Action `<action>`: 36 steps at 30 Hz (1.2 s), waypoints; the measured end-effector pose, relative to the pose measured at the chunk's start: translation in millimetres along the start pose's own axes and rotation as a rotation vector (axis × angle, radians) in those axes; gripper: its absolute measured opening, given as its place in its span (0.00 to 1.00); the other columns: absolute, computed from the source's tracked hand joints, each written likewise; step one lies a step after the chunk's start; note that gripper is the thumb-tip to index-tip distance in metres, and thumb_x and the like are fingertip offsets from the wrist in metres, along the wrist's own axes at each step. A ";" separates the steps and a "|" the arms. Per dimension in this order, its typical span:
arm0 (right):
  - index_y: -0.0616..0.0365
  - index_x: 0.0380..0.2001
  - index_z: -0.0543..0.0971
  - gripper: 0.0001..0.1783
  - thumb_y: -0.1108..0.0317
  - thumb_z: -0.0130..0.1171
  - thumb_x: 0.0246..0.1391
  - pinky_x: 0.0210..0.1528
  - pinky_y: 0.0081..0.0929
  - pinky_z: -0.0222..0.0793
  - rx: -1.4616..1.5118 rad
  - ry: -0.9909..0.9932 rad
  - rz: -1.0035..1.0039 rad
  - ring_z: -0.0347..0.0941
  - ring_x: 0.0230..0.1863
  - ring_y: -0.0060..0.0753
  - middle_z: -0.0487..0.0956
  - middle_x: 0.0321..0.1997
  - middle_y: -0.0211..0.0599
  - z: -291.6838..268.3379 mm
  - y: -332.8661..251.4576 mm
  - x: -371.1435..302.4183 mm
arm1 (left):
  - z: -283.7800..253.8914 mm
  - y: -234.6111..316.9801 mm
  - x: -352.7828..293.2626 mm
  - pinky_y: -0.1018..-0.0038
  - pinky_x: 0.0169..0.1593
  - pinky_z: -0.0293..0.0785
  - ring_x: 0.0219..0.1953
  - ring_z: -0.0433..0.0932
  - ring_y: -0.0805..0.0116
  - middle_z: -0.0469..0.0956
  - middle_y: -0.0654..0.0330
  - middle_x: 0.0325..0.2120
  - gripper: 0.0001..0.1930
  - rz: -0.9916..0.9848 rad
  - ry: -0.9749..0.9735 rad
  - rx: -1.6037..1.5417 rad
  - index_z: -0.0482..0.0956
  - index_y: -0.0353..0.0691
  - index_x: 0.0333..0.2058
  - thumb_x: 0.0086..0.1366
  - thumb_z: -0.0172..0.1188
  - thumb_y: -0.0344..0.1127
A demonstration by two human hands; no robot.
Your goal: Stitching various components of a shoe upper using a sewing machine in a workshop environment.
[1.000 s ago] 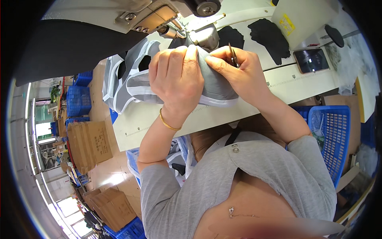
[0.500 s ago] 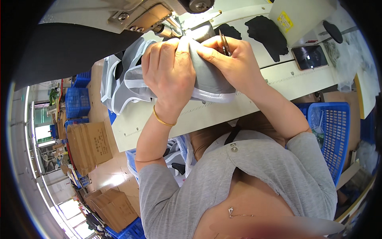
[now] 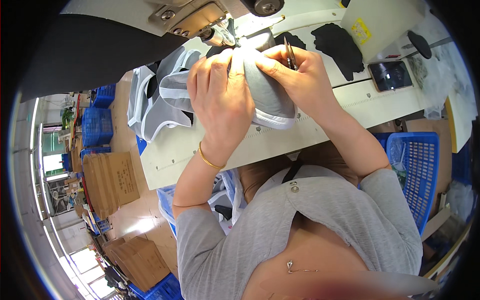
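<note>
Under the sewing machine head point(image 3: 200, 22), I hold a grey fabric piece with a white edge point(image 3: 272, 92), which looks like a shoe upper. My left hand point(image 3: 222, 102) lies over its left side, fingers bent and pressed together on the cloth. Thumb and forefinger of my right hand point(image 3: 305, 80) pinch its right side. A small pair of thread snips point(image 3: 290, 54) sticks up from between the fingers of that same hand. Bright glare covers the cloth by the needle, so the stitching spot cannot be made out.
More grey and white uppers point(image 3: 162, 107) lie to the left on the white sewing table point(image 3: 175, 167). Black fabric pieces point(image 3: 337, 50) and a phone point(image 3: 390, 75) rest at the right. A blue basket point(image 3: 415, 175) stands beside me; cardboard boxes point(image 3: 110, 182) sit on the floor at left.
The view has shifted slightly, so the machine and both hands appear further right. My left hand covers more of the upper's white edge, and both hands keep their hold.
</note>
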State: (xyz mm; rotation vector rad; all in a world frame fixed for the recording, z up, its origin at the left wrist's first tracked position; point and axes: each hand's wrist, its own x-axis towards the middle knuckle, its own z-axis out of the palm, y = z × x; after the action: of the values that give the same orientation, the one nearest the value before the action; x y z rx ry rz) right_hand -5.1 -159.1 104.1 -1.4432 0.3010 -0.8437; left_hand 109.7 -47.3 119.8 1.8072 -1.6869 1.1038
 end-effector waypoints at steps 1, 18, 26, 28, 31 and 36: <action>0.66 0.30 0.82 0.10 0.68 0.62 0.58 0.31 0.17 0.65 -0.021 0.007 -0.003 0.66 0.27 0.10 0.80 0.24 0.27 0.2 -0.1 0.7 | 0.1 -0.3 0.7 0.56 0.55 0.68 0.45 0.74 0.54 0.76 0.53 0.40 0.14 -0.001 -0.007 0.010 0.80 0.29 0.38 0.51 0.60 0.25; 0.64 0.29 0.83 0.10 0.67 0.63 0.56 0.30 0.19 0.66 -0.066 0.021 -0.018 0.67 0.26 0.12 0.80 0.22 0.27 -3.3 3.9 3.1 | -10.8 0.5 -58.3 0.48 0.64 0.54 0.55 0.72 0.52 0.75 0.49 0.48 0.26 0.066 0.112 -0.128 0.72 0.33 0.52 0.63 0.61 0.48; 0.65 0.33 0.83 0.11 0.66 0.62 0.58 0.32 0.19 0.67 -0.069 -0.092 0.018 0.68 0.28 0.12 0.80 0.25 0.26 -10.2 0.9 -2.2 | 14.4 -44.1 -71.0 0.47 0.67 0.46 0.59 0.70 0.54 0.70 0.50 0.56 0.24 0.001 0.126 0.133 0.70 0.38 0.54 0.61 0.60 0.41; 0.65 0.34 0.83 0.11 0.65 0.61 0.58 0.32 0.19 0.66 -0.075 -0.110 0.031 0.68 0.29 0.12 0.80 0.26 0.26 -8.6 0.4 -1.8 | 4.6 -46.7 -57.9 0.52 0.64 0.55 0.56 0.73 0.55 0.74 0.52 0.52 0.21 0.054 0.087 0.090 0.73 0.37 0.51 0.60 0.60 0.38; 0.64 0.36 0.83 0.12 0.65 0.60 0.59 0.32 0.18 0.66 -0.140 -0.200 0.026 0.68 0.29 0.12 0.79 0.26 0.25 -7.3 -9.5 -3.4 | -18.4 -51.5 -50.7 0.63 0.53 0.70 0.48 0.78 0.59 0.79 0.56 0.44 0.16 0.088 -0.016 -0.054 0.79 0.37 0.45 0.56 0.60 0.32; 0.64 0.48 0.78 0.24 0.56 0.66 0.54 0.39 0.22 0.70 0.059 -0.621 0.015 0.75 0.37 0.19 0.81 0.35 0.34 -21.0 -16.1 -13.2 | -88.8 -28.6 -63.1 0.74 0.41 0.76 0.37 0.79 0.70 0.82 0.58 0.38 0.12 -0.704 -0.211 -0.760 0.81 0.33 0.43 0.64 0.63 0.35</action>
State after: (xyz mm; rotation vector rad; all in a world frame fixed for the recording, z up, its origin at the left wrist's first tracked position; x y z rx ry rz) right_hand -33.1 -164.4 112.1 -1.5667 -0.1815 -0.3556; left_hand 118.1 64.7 128.8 1.7673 -1.1456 -0.0352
